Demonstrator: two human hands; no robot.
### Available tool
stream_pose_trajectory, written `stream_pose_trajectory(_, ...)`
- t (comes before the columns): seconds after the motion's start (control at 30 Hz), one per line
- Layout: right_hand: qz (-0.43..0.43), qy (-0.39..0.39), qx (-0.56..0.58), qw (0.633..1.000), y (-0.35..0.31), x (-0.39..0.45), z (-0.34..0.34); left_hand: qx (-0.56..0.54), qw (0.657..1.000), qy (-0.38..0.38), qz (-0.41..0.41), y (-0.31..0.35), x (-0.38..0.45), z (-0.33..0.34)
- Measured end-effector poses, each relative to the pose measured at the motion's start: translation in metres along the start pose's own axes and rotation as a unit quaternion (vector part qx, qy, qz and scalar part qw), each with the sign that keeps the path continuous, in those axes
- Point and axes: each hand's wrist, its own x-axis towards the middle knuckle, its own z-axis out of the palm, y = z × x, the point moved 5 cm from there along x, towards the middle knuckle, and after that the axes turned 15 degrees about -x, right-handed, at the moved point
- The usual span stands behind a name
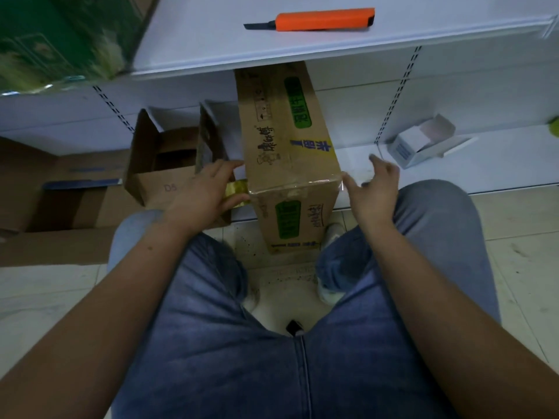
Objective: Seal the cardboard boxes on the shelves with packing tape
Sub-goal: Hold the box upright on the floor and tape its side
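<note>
A closed brown cardboard box [287,152] with green labels lies on the low white shelf [453,173], its near end hanging over the edge. Clear tape shines along its near top edge. My left hand [199,192] is at the box's left side and grips a yellowish tape roll [237,192], mostly hidden by the hand. My right hand [375,189] is at the box's right near corner with loosely spread fingers; its thumb touches the taped corner.
An orange utility knife [317,20] with its blade out lies on the upper shelf [272,52]. An open cardboard box [169,167] stands left of the taped one. A small white open box [420,143] sits at the right. Flattened cardboard [60,207] lies at the left. My knees flank the box.
</note>
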Motion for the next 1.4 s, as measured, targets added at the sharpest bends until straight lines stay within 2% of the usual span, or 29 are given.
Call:
stream_pose_trajectory(0.03, -0.085, 0.08, -0.004, 0.993, -0.011, -0.006, -0.013, 0.016, 0.999, 0.023, 0.044, 0.008, -0.001, 0.001)
stream_pose_trajectory(0.07, -0.174, 0.127, -0.021, 0.976, -0.023, -0.011, -0.02, 0.033, 0.995, 0.034, 0.089, 0.015, -0.003, 0.005)
stream_pose_trajectory(0.1, -0.266, 0.137, -0.063, 0.952, -0.033, -0.016, -0.02, 0.048, 0.99, 0.03, 0.125, 0.019, -0.005, 0.011)
stream_pose_trajectory(0.17, -0.417, 0.062, -0.164, 0.892, -0.043, -0.024, 0.0, 0.079, 0.983, -0.006, 0.165, 0.02, -0.007, 0.026)
stream_pose_trajectory(0.23, -0.476, -0.058, -0.214, 0.851, -0.038, -0.021, 0.018, 0.082, 0.98, -0.042, 0.174, 0.02, -0.007, 0.036)
stream_pose_trajectory(0.27, -0.497, -0.085, -0.231, 0.832, -0.035, -0.017, 0.02, 0.065, 0.981, -0.054, 0.172, 0.021, -0.007, 0.038)
stream_pose_trajectory(0.43, -0.627, -0.038, -0.367, 0.686, -0.038, 0.013, 0.007, 0.06, 0.983, -0.008, 0.173, 0.029, 0.009, 0.045)
stream_pose_trajectory(0.47, -0.647, -0.04, -0.366, 0.668, -0.042, 0.017, 0.009, 0.066, 0.982, 0.0, 0.176, 0.029, 0.013, 0.048)
stream_pose_trajectory(0.53, -0.675, -0.053, -0.337, 0.654, -0.048, 0.022, 0.02, 0.078, 0.979, 0.005, 0.189, 0.026, 0.02, 0.052)
stream_pose_trajectory(0.77, -0.684, -0.047, -0.291, 0.668, -0.052, 0.027, 0.026, 0.083, 0.974, 0.029, 0.21, 0.022, 0.021, 0.052)
stream_pose_trajectory(0.9, -0.64, -0.064, -0.27, 0.716, -0.053, 0.024, 0.021, 0.06, 0.982, 0.021, 0.176, 0.022, 0.022, 0.053)
stream_pose_trajectory(0.97, -0.567, -0.074, -0.262, 0.777, -0.048, 0.019, 0.016, 0.048, 0.988, 0.018, 0.148, 0.023, 0.02, 0.053)
stream_pose_trajectory(1.07, -0.344, -0.126, -0.151, 0.918, -0.036, 0.001, 0.009, 0.032, 0.994, 0.041, 0.097, 0.024, 0.015, 0.05)
stream_pose_trajectory(1.13, -0.206, -0.125, -0.059, 0.969, -0.032, -0.022, 0.007, -0.031, 0.996, 0.077, -0.017, 0.022, 0.011, 0.041)
stream_pose_trajectory(1.17, -0.149, -0.104, -0.032, 0.983, -0.029, -0.033, 0.008, -0.064, 0.988, 0.111, -0.083, 0.018, 0.008, 0.035)
stream_pose_trajectory(1.23, -0.05, -0.07, 0.026, 0.996, -0.025, -0.051, 0.013, -0.074, 0.973, 0.147, -0.161, 0.015, 0.005, 0.03)
stream_pose_trajectory(1.33, 0.015, -0.069, 0.136, 0.988, -0.024, -0.056, 0.027, -0.083, 0.969, 0.088, -0.214, 0.018, 0.006, 0.041)
stream_pose_trajectory(1.4, 0.041, -0.042, 0.169, 0.984, -0.02, -0.04, 0.026, -0.095, 0.97, 0.072, -0.212, 0.028, 0.01, 0.048)
